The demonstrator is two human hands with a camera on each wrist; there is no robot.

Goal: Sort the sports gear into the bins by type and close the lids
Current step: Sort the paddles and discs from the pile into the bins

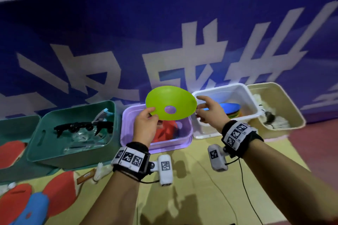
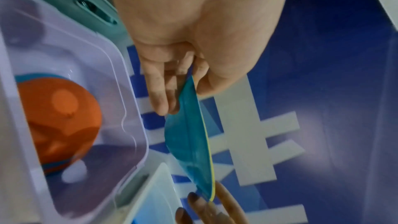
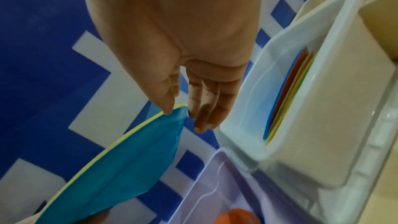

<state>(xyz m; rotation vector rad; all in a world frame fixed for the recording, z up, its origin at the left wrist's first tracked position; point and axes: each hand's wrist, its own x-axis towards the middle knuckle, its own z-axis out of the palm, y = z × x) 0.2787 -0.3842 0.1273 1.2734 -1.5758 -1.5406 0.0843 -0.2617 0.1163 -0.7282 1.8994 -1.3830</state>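
Note:
A lime-green disc cone with a centre hole is held up above the purple bin. My left hand pinches its left rim between thumb and fingers. In both wrist views the disc looks teal with a yellow edge, and the left hand grips its near rim. My right hand is at the disc's right edge, fingers spread. There the right hand has its thumb tip on the rim and its fingers straight behind it. The white bin holds a stack of coloured discs.
The purple bin holds an orange item. A green bin on the left holds black goggles. A beige bin stands at the far right. Red paddles, a blue disc and a shuttlecock lie on the floor.

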